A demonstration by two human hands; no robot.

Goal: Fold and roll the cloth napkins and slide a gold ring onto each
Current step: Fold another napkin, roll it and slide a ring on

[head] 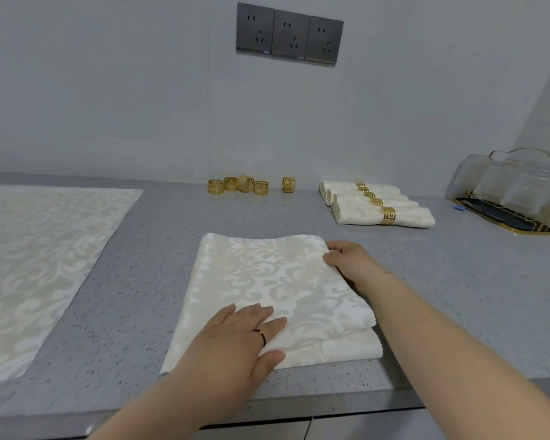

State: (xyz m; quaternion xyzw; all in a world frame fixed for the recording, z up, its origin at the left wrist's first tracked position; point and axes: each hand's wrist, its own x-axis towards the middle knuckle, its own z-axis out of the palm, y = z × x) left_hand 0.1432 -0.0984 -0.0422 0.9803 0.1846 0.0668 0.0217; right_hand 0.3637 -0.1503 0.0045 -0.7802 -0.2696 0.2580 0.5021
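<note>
Pressing flat on the near-left part of the folded napkin (pixel 267 300) with the left hand (pixel 235 341), fingers spread open and lying on the cloth, gripping nothing, merely pinning. Pinching the napkin's far-right corner with the right hand (pixel 350 265), thumb and fingertips closed lightly on the layered edge, apparently aligning it. Lying close to the worktop's (pixel 458 281) front edge, this napkin, folded into a long panel with a lower layer peeking out at the near-right corner (a sign the edges are not quite matched yet). Judging the step in hand as squaring the fold before rolling: worth drawing the right-hand corner until the layers meet, keeping the left palm down so the slippery damask is not creeping, then smoothing outward along the crease. Rolling from one short end, keeping it tight and even, probably suiting the ring best. Waiting along the worktop's back edge: four loose gold rings (pixel 237 185) clustered together and a single gold ring (pixel 289 184) standing a little apart to their right. Sitting toward the back-right, four finished rolls (pixel 378 203) already ringed, side by side. Spreading over the worktop's left edge, an unfolded napkin (pixel 38 258). Standing at the far-right corner, a tray of glasses (pixel 505 198), well clear of the work. Risking a lopsided roll if the offset layers are left uncorrected.
</note>
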